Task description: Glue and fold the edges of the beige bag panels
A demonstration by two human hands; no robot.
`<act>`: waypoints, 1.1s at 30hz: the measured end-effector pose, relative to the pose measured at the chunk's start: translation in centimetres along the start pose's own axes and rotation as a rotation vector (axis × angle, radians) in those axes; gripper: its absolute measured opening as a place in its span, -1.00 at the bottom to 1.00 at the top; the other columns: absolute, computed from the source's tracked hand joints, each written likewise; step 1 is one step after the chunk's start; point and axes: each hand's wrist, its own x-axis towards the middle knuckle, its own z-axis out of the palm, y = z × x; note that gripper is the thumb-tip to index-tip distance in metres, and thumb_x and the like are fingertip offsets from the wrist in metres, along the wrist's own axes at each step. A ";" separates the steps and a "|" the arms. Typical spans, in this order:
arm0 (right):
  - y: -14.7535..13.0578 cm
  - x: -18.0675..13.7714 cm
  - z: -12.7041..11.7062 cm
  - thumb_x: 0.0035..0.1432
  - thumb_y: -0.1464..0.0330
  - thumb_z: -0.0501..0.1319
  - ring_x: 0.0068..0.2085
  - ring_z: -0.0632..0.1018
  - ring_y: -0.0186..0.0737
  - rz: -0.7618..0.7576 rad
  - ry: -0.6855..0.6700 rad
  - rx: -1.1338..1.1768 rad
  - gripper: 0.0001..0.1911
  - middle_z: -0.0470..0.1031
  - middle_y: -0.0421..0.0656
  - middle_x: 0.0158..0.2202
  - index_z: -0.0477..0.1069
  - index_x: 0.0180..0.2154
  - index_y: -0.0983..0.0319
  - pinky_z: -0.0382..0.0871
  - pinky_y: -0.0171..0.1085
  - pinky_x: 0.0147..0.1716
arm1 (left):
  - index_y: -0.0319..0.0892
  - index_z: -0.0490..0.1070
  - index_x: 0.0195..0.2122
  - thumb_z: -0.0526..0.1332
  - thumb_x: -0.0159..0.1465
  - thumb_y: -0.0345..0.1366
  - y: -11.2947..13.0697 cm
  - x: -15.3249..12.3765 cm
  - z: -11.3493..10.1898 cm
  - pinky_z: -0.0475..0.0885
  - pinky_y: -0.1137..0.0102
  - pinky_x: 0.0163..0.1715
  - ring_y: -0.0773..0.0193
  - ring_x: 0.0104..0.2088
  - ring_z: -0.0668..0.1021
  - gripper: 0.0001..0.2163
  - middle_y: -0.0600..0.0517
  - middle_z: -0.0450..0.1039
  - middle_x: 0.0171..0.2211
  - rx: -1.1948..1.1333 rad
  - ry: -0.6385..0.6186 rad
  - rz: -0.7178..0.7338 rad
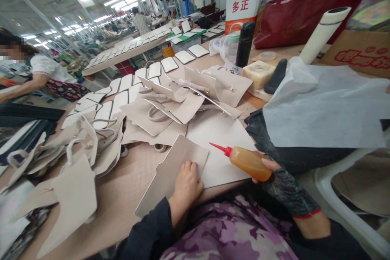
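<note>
My left hand [186,185] rests on a beige leather panel [170,170] at the table's near edge, with its fingers curled down onto the surface. My right hand [276,178], in a dark fingerless glove, is wrapped round an amber squeeze bottle [248,162]. The bottle's red nozzle [217,147] points left over a larger pale panel [219,146] that lies under the beige one.
A heap of beige bag pieces with handles [170,105] lies behind the panels, and more lie at the left [76,162]. White tissue sheet [323,101], black flask [244,44], white roll [323,34] and red bag [295,16] stand at right. Another person [39,73] works at far left.
</note>
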 end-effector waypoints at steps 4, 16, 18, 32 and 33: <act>0.4 -0.2 0.3 -0.04 0.21 0.29 -0.48 0.46 -0.17 -0.048 0.010 -0.092 -0.69 0.49 -0.15 -0.24 0.42 -0.20 0.11 0.35 -0.27 -0.68 | -0.30 0.32 -0.03 0.10 0.08 -0.46 -0.7 -1.1 0.6 0.26 0.26 0.12 0.06 0.05 0.35 -0.62 -0.19 0.29 0.03 -0.050 -0.001 0.053; 1.4 0.1 0.0 -0.10 0.18 0.30 -0.42 0.45 -0.11 -0.090 -0.008 -0.201 -0.67 0.47 -0.14 -0.27 0.45 -0.22 0.08 0.30 -0.26 -0.63 | -0.34 0.33 -0.03 0.04 0.08 -0.57 -1.3 -2.6 1.1 0.30 0.19 0.09 0.01 0.03 0.36 -0.60 -0.23 0.29 0.05 0.123 0.006 0.016; 1.4 -0.1 0.1 -0.10 0.17 0.31 -0.31 0.46 -0.05 -0.153 0.012 -0.258 -0.66 0.44 -0.14 -0.23 0.45 -0.22 0.08 0.35 -0.22 -0.53 | -0.31 0.38 -0.13 0.03 0.11 -0.57 -0.9 -2.5 0.9 0.37 0.20 -0.03 0.02 -0.06 0.40 -0.69 -0.21 0.36 -0.06 0.178 -0.003 -0.041; -3.7 0.7 2.4 -0.06 0.10 0.20 -0.17 0.44 0.09 -0.465 0.154 -0.756 -0.65 0.45 -0.07 -0.21 0.40 -0.24 0.13 0.27 -0.01 -0.08 | -0.28 0.53 -0.37 0.12 0.19 -0.37 -1.8 7.9 0.3 0.33 0.42 -0.35 0.25 -0.40 0.50 -0.81 0.00 0.52 -0.45 -0.533 0.115 -0.079; -3.6 1.1 2.4 -0.05 0.09 0.19 -0.16 0.43 0.08 -0.484 0.157 -0.816 -0.64 0.45 -0.06 -0.19 0.40 -0.23 0.15 0.26 -0.02 -0.08 | -0.29 0.53 -0.38 0.12 0.19 -0.36 -1.8 8.3 0.5 0.34 0.43 -0.37 0.26 -0.42 0.50 -0.80 0.01 0.51 -0.48 -0.560 0.117 -0.075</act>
